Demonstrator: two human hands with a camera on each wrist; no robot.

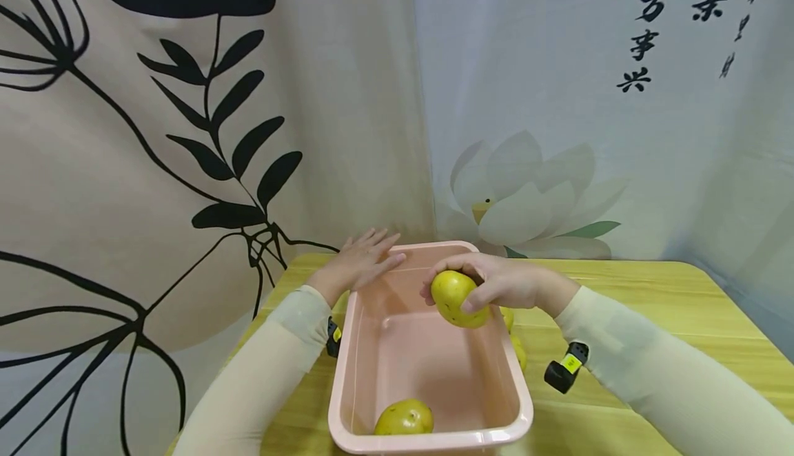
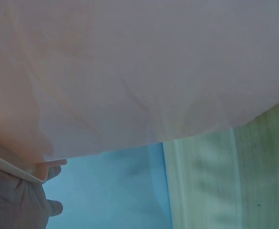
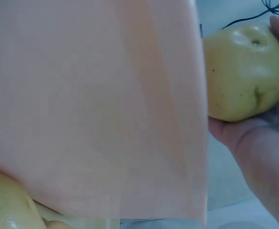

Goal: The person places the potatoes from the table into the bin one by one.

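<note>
A pink plastic basin stands on the table, its long side running away from me. My left hand rests on its far left corner with straight fingers; the left wrist view shows the palm against the rim. Over the far right part of the basin, my right hand grips a yellow potato between thumb and fingers. In the right wrist view that potato shows small dents and is partly covered by the basin wall. Another yellow potato lies inside, at the near end.
Beside the basin's right wall, more yellow potatoes lie on the wood-grain table, partly hidden by the rim and my right hand. A printed curtain hangs behind the table. Each wrist wears a black strap-on camera.
</note>
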